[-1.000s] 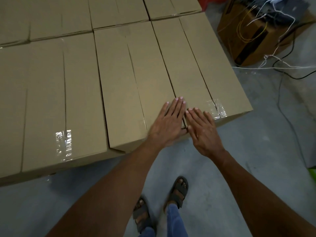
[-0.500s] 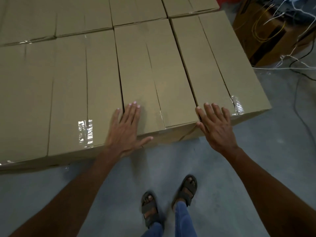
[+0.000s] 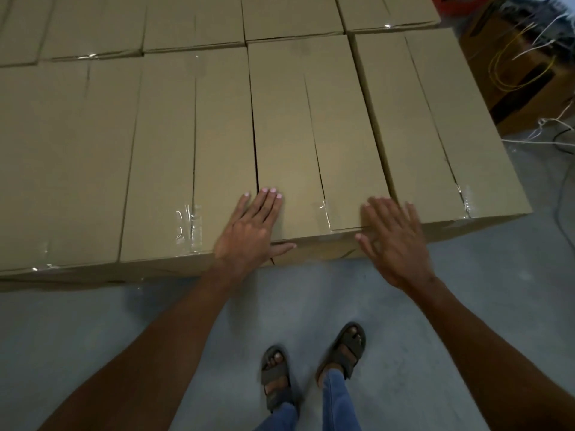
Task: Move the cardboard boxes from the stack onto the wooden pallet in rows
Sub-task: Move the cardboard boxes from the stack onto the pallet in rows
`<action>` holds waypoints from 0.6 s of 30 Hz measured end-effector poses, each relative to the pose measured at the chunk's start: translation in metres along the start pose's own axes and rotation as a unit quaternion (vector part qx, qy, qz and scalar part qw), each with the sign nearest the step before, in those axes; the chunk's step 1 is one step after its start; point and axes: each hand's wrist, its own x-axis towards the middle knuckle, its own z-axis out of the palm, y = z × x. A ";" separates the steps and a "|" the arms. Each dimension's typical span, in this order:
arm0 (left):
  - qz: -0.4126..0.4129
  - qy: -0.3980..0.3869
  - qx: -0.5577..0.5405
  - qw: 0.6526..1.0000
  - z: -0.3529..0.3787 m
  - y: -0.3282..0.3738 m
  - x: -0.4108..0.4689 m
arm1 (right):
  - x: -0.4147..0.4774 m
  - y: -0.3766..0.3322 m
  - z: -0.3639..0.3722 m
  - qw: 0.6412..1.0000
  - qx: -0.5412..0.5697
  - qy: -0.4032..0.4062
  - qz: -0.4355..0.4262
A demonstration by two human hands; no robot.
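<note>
Cardboard box (image 3: 311, 135) in the near row is touched by the flat left hand (image 3: 249, 231) and right hand (image 3: 392, 241), fingers straight, nothing gripped. If one side is pushed harder, it could be turned crooked.

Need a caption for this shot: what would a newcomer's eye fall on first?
Rows of taped cardboard boxes fill the upper half, side by side. At the near edge, the left hand and right hand rest flat at the two corners of one box. Top right, a box of tangled wires stands on the floor.
</note>
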 end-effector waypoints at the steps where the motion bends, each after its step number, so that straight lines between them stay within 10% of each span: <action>1: 0.000 0.003 -0.001 1.000 0.001 0.000 0.000 | 0.006 -0.020 0.002 0.999 0.007 0.006 -0.038; 18: 0.017 -0.038 0.029 0.999 0.000 -0.049 -0.034 | 0.030 -0.131 0.025 0.995 0.017 -0.007 -0.094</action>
